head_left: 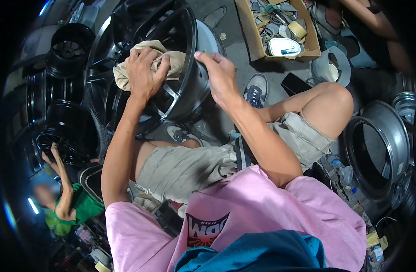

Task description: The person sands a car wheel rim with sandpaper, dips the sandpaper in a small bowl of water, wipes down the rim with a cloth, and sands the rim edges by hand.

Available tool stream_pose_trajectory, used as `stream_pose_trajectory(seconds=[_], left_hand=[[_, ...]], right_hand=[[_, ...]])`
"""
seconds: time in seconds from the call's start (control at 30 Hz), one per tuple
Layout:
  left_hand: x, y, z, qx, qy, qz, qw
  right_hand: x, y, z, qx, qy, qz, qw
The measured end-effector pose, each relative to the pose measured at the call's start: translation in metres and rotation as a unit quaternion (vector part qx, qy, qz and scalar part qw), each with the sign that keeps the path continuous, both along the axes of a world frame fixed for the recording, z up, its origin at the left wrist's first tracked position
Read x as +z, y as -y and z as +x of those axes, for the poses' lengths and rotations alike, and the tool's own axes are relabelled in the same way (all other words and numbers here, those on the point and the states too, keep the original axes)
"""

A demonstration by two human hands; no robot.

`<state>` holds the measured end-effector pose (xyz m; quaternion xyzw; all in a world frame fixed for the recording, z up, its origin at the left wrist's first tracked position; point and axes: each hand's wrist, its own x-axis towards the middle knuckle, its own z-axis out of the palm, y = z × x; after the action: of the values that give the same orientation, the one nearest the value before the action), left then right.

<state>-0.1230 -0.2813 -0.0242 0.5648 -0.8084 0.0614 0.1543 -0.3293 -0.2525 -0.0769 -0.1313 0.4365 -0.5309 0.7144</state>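
Observation:
A black spoked wheel rim [185, 59] stands tilted in front of my knees. My left hand [144, 75] presses a crumpled beige cloth [174, 63] against its spokes, the fingers bent over the fabric. Part of the cloth is hidden under that hand. On the other side, my right hand [219, 77] grips the wheel rim by its outer edge, thumb on the lip and the other fingers mostly out of sight behind it.
A cardboard box [257, 45] of tapes and scraps sits ahead. Black wheel rims [69, 50] are stacked at left, near a person in green [87, 204]. Grey rims [389, 131] stand at right. Another person's arm [371, 18] shows at top right, near a cut plastic container [319, 65].

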Motion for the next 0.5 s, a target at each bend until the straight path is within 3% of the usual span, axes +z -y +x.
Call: stream_pose_trajectory(seconds=[0.07, 0.2, 0.33, 0.5], left_hand=[[-0.001, -0.001, 0.002, -0.002, -0.005, -0.002, 1.000], [0.001, -0.001, 0.000, -0.007, -0.007, -0.010, 1.000], [0.002, -0.001, -0.001, -0.015, -0.006, -0.017, 1.000], [0.000, -0.001, -0.001, -0.013, -0.011, -0.026, 1.000]], right_hand=[[-0.009, 0.018, 0.002, -0.006, 0.029, -0.028, 0.999], [-0.002, 0.039, -0.003, -0.006, -0.034, -0.038, 0.999], [0.001, 0.008, -0.003, 0.016, -0.007, 0.006, 1.000], [-0.004, 0.016, -0.003, 0.000, 0.013, -0.024, 1.000]])
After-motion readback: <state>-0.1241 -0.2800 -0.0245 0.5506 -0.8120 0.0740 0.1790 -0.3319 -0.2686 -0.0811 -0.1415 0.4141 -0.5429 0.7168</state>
